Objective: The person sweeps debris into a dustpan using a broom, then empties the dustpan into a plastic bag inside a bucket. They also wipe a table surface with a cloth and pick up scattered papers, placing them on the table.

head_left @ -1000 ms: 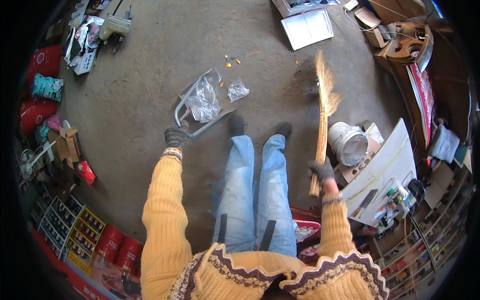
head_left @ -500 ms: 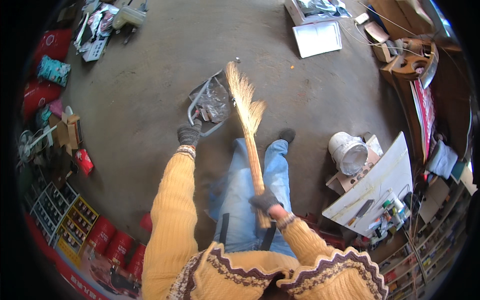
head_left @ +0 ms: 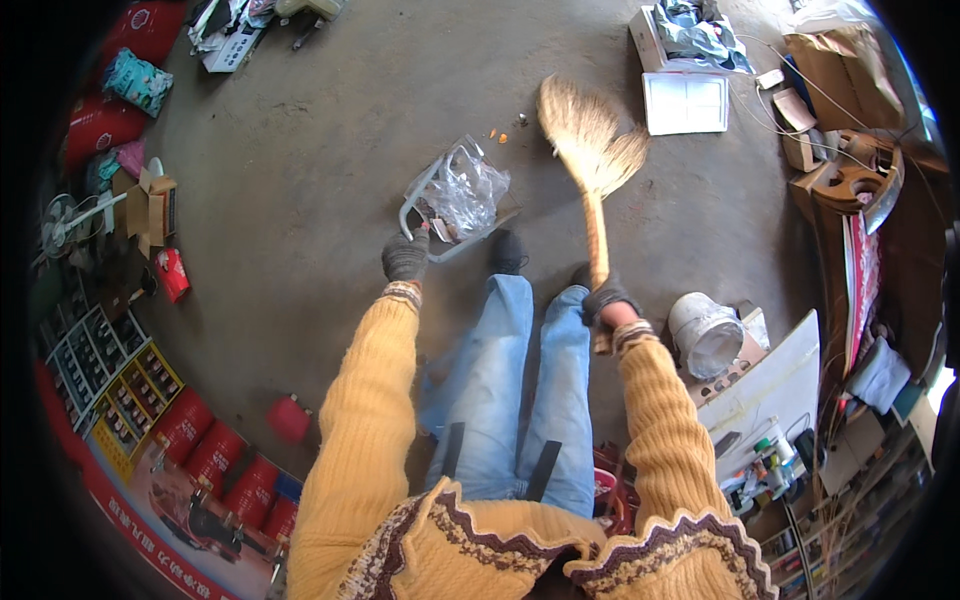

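Note:
My left hand point(head_left: 405, 258), in a dark grey glove, is closed around the grey tube handle of a dustpan point(head_left: 462, 247). Crumpled clear plastic point(head_left: 470, 190) and some small scraps lie in the pan. In a matching glove, my right hand point(head_left: 610, 300) grips the lower handle of a straw broom point(head_left: 594, 215). The broom's bristles fan out ahead and to the right of the dustpan, apart from it. A few small orange bits point(head_left: 502, 138) lie on the floor between bristles and pan.
To the right stand a white bucket point(head_left: 705, 335) and a pale board point(head_left: 770, 390) bearing bottles and tools. Farther off is an open white box point(head_left: 686, 102). Along the left are red drums point(head_left: 105, 130), a cardboard box point(head_left: 150, 210) and a rack of bottles point(head_left: 130, 405).
My right arm has stretched forward and right, carrying the broom away from the dustpan. My view has shifted, and a second shoe now shows as I step forward. My left hand keeps its hold.

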### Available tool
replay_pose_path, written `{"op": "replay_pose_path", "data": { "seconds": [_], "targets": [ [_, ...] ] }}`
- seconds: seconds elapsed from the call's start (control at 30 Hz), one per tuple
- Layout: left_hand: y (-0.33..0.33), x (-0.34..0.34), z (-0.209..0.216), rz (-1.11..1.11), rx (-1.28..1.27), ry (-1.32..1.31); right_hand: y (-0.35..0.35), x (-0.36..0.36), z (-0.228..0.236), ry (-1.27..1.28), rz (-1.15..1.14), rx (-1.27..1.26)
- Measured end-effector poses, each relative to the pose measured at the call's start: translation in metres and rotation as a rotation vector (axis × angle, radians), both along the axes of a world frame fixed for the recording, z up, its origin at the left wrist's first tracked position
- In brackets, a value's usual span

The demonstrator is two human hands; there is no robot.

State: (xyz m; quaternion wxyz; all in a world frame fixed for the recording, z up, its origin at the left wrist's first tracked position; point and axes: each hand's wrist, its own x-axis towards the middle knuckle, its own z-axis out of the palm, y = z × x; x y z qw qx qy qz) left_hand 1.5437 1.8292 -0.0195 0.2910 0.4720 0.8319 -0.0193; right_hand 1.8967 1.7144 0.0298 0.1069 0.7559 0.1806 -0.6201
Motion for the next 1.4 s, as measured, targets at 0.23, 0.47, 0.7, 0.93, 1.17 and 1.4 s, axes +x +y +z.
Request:
{"op": "replay_pose_path", "data": {
  "seconds": [0.23,0.47,0.7,0.93,1.17,1.4],
  "targets": [
    [0.007,0.004,0.002,-0.064,-0.129,0.153,-0.146,-0.05,0.038,0.04,0.148,0.096],
    [0.005,-0.024,-0.01,-0.249,-0.112,0.098,-0.248,-0.027,0.095,0.203,-0.091,0.021],
    [0.016,-0.035,-0.002,-0.333,-0.155,0.065,-0.293,0.034,0.099,0.209,-0.951,0.113],
    [0.025,-0.021,0.001,-0.399,-0.211,0.172,-0.211,0.083,0.034,0.095,-1.263,-0.047],
    [0.02,-0.013,-0.004,-0.349,-0.24,0.211,-0.205,-0.112,0.013,0.286,-0.783,-0.027],
    [0.028,-0.008,0.015,-0.287,-0.218,0.174,-0.188,-0.132,0.1,0.323,-0.21,-0.199]
  ]
}}
